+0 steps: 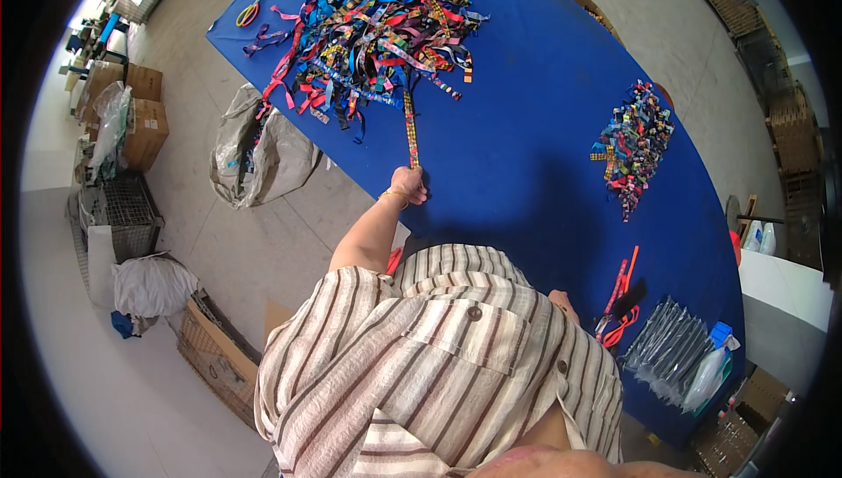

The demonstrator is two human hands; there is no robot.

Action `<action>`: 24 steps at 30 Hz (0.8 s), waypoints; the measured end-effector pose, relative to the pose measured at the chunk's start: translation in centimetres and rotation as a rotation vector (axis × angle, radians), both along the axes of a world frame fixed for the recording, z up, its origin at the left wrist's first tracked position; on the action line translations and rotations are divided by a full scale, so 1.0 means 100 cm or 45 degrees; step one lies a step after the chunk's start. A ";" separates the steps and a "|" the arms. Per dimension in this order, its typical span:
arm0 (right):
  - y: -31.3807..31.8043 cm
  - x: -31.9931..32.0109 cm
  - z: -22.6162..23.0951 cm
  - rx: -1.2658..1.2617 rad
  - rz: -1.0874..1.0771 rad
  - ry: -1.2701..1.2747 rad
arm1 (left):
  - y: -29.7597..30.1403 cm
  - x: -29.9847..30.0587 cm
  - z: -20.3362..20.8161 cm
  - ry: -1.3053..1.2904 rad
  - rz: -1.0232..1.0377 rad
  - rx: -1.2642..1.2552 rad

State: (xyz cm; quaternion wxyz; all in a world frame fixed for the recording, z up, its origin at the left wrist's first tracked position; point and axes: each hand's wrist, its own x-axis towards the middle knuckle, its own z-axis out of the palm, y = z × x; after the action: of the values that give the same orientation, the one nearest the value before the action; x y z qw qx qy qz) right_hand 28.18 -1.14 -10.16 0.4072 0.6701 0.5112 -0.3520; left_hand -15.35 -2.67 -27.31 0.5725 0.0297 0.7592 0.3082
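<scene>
My left hand (408, 184) is closed on the near end of a patterned fabric strap (410, 131), mostly yellow and red. The strap runs straight away from my fist, and its far end meets a large tangled heap of colourful straps (377, 35) at the back of the blue-covered table (509, 153). My right hand (564, 304) rests low by the table's near side, largely covered by my striped shirt, so its fingers cannot be made out. Nearest to it lie some red and orange straps (618, 298) with a black piece among them.
A smaller pile of short strap pieces (636, 145) sits on the right. Yellow-handled scissors (249, 13) lie at the far left corner. Clear plastic packets (668, 342) are at the near right. A pale open sack (263, 153) stands on the floor beside the table's left edge.
</scene>
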 end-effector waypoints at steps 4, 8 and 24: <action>-0.001 0.000 0.001 -0.015 -0.010 0.001 | -0.001 0.002 0.001 -0.009 0.032 -0.033; -0.001 0.000 0.002 -0.029 -0.017 0.001 | -0.002 0.006 0.006 0.047 -0.004 -0.024; -0.003 -0.002 0.004 -0.086 -0.058 0.006 | 0.016 0.086 0.050 0.238 -1.132 0.064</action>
State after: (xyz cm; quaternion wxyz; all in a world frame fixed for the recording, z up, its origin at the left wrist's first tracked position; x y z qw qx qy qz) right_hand 28.01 -1.40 -9.76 0.4202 0.6667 0.4845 -0.3797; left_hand -6.75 -1.04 -22.30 0.5773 0.3943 0.7135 0.0470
